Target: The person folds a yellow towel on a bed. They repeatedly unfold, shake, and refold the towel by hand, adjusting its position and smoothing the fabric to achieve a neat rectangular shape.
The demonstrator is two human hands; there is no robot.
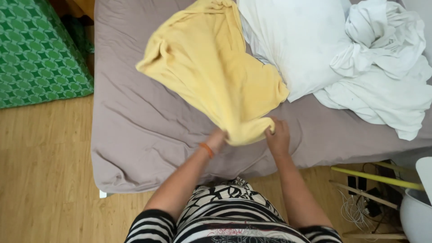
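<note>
A yellow towel (216,67) is spread in the air over a bed with a grey-brown sheet (135,135). My left hand (217,139), with an orange band at the wrist, grips the towel's near edge from the left. My right hand (278,135) grips the same edge a little to the right. The far end of the towel reaches up towards the head of the bed and looks blurred from motion.
A white pillow (297,45) and a crumpled white sheet (387,67) lie on the right of the bed. A green patterned cloth (38,54) lies on the wooden floor at left. At lower right are yellow poles, cables and a white seat (416,216).
</note>
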